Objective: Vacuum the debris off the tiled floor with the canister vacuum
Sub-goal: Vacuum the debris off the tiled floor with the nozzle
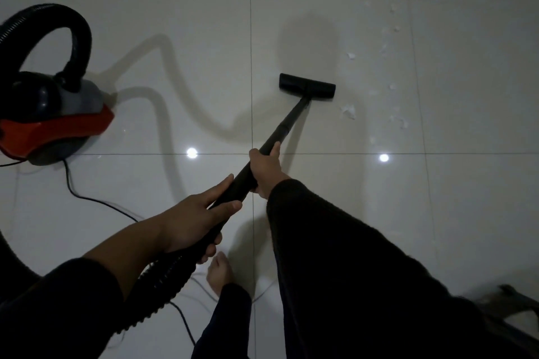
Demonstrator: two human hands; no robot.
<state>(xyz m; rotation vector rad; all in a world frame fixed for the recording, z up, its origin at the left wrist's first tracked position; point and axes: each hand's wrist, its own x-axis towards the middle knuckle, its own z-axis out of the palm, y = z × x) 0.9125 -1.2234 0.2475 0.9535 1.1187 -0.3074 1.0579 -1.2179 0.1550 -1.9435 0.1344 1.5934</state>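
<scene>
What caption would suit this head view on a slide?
Both hands, left hand and right hand, grip the wand, floor nozzle beside scattered white debris.

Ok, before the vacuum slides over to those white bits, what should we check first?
1. Both hands hold the wand: ok. The right hand grips higher up, the left hand grips near the hose end.
2. Floor head flat on the tiled floor: ok, as far as it shows.
3. Debris located: ok. White scraps lie right of the head, untouched.
4. Hose joined to the canister: ok.
5. Power cord clear of the bare foot: not ok; cords lie close around it.
6. Vacuum switched on: cannot tell.
</scene>
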